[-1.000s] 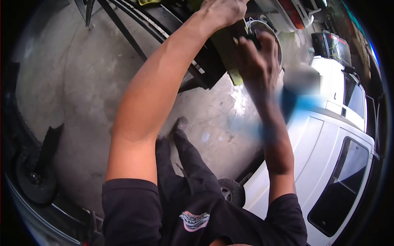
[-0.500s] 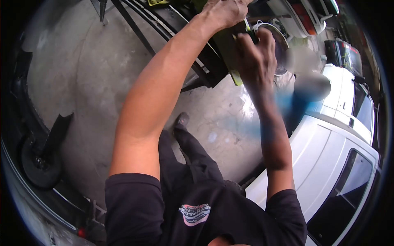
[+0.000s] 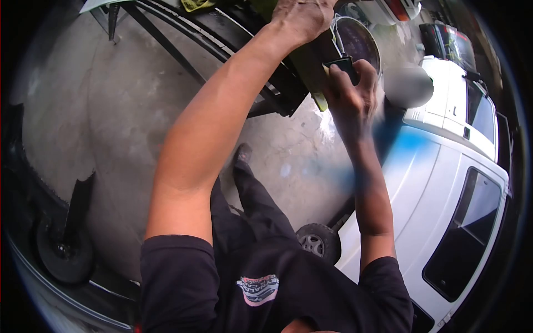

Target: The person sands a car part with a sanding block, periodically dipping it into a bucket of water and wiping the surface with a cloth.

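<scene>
My right hand grips a dark rectangular block with a pale edge, thumb on one side and fingers on the other. The block sits against a long dark panel that has a yellow-green end. At the top edge of the view, my left hand lies over the upper part of this panel with its wrist bent. Its fingertips are cut off or hidden. Just beyond my right hand stands a round bucket with a pale rim and a dark inside.
A black metal stand supports the work, with a yellow-green cloth on it. White vehicles line the right side, one with its wheel near my legs. A dark car body part lies left on the concrete floor.
My right hand has shifted slightly down, and the block in it shows more clearly. The view has turned a little, bringing the vehicle's wheel into sight. My left hand stays at the panel.
</scene>
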`<move>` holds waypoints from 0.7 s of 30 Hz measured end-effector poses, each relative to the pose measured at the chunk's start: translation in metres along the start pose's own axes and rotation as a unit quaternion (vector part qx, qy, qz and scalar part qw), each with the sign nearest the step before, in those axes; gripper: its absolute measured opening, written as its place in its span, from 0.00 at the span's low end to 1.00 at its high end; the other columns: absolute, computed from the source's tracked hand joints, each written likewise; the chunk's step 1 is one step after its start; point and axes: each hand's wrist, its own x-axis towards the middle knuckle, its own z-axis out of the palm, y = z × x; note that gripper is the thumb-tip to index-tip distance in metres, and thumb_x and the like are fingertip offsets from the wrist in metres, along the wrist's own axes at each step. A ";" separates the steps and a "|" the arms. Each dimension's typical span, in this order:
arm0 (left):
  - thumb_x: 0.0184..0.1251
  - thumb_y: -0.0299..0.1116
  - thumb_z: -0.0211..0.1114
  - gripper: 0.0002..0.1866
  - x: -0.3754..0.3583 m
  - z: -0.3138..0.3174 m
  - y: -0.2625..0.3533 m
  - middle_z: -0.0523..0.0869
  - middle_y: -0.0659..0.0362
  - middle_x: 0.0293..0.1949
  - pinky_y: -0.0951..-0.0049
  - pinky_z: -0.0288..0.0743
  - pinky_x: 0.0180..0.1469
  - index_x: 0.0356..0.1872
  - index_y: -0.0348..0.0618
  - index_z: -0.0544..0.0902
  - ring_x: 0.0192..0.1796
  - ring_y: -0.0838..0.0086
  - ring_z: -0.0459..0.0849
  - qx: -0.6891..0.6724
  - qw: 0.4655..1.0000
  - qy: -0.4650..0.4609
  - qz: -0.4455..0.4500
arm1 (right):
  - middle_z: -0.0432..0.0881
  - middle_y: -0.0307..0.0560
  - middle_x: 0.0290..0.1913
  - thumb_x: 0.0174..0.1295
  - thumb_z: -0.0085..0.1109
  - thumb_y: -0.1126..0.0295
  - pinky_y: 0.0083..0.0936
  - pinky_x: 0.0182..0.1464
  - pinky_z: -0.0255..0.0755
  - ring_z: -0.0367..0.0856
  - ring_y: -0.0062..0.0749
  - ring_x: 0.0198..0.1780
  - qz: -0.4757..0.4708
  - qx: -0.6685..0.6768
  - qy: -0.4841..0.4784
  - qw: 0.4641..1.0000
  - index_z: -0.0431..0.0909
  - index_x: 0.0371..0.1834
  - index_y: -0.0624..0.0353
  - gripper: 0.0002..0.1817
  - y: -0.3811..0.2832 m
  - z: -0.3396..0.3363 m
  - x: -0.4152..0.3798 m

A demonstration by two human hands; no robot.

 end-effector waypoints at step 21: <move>0.83 0.42 0.62 0.31 -0.002 -0.004 0.003 0.82 0.48 0.77 0.25 0.52 0.87 0.83 0.43 0.76 0.88 0.42 0.65 -0.032 0.999 0.007 -0.012 | 0.79 0.56 0.58 0.55 0.82 0.69 0.45 0.56 0.84 0.85 0.56 0.57 -0.033 -0.001 0.029 0.999 0.91 0.54 0.48 0.21 0.015 0.012 0.010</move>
